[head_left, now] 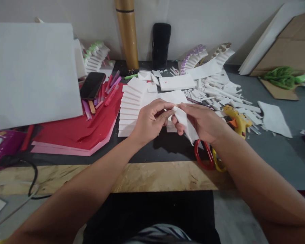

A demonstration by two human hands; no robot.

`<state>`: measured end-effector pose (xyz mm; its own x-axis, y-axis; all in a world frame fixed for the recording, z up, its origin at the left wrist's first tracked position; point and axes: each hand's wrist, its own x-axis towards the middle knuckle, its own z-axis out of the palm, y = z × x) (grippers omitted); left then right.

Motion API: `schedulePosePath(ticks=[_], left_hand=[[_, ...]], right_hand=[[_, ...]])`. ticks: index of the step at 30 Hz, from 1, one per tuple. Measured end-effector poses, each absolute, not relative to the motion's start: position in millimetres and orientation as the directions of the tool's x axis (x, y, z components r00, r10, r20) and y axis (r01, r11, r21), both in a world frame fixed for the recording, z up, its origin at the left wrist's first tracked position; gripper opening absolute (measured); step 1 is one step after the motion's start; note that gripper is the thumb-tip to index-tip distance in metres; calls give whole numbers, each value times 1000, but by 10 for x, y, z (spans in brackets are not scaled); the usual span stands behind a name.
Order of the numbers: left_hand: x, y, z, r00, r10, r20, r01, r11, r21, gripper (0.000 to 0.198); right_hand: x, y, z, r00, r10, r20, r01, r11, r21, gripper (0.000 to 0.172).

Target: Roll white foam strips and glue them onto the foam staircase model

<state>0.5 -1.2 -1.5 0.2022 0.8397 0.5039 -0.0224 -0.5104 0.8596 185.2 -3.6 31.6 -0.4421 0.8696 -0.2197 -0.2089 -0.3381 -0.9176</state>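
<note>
Both hands meet over the front middle of the table around a small piece of white paper (186, 126), whose upper end looks rolled or folded. My left hand (151, 117) pinches that upper end between thumb and fingers. From the right, my right hand (205, 121) grips the paper, its fingertips curled beneath; the lower corner hangs free. Just behind the hands lies a fan of white stepped pieces (129, 110), partly hidden by my left hand. Under my right wrist, scissors (202, 159) with red and yellow handles are partly covered.
A yellow glue gun (241, 122) lies beside white scraps (213, 91) at the right. Red sheets (73, 134), a phone (93, 85) and a large white board (33, 74) occupy the left. A golden cylinder (129, 37) and a black case (161, 45) stand behind.
</note>
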Motion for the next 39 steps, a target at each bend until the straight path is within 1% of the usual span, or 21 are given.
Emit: schedulePosePath(ticks=[4,8,12,14,16,19,21,23,27,29,31,32,34,37,39], left_hand=[[-4,6,-32,185,836,517,-2,-526,851,13],[0,12,-38,158,847,508,30,-518,855,14],[16,-4,-23,138,864,484,19,-491,871,13],[32,-26,-8,127,882,454,12,-459,888,12],[58,-57,5,110,903,415,13,-419,908,12],[113,-106,5,67,916,395,23,-397,917,11],[144,-127,-14,37,896,442,38,-443,895,11],[162,-136,-44,11,858,513,63,-513,856,12],[157,-137,-117,-9,784,621,155,-612,775,16],[151,-142,-148,9,745,667,202,-655,728,19],[149,-151,-162,39,724,688,210,-679,703,22],[148,-155,-159,54,730,682,194,-677,710,23],[142,-155,-129,75,774,629,119,-633,765,23],[107,-123,-48,109,875,472,-47,-470,881,18],[67,-84,0,155,911,383,-123,-366,922,18]], right_hand=[[1832,-71,289,-442,888,-126,-256,-259,-931,23],[1807,-86,283,-420,903,-86,-202,-185,-962,24],[1780,-79,306,-311,950,-14,-132,-58,-990,31],[1766,-85,310,-236,971,19,-60,5,-998,33],[1752,-110,304,-151,987,63,47,71,-996,33],[1728,-179,281,-45,979,199,240,204,-949,28],[1716,-228,263,-31,951,309,341,301,-891,26],[1712,-264,252,-68,922,381,404,375,-835,26],[1714,-287,254,-149,895,421,435,441,-785,27],[1718,-284,264,-145,890,433,429,450,-783,27],[1730,-276,276,-134,889,438,423,450,-786,27],[1741,-270,282,-132,888,439,418,452,-788,26],[1771,-248,295,-150,883,445,403,466,-788,25],[1823,-203,308,-220,872,437,387,489,-782,24],[1847,-177,307,-262,871,415,384,488,-784,24]])
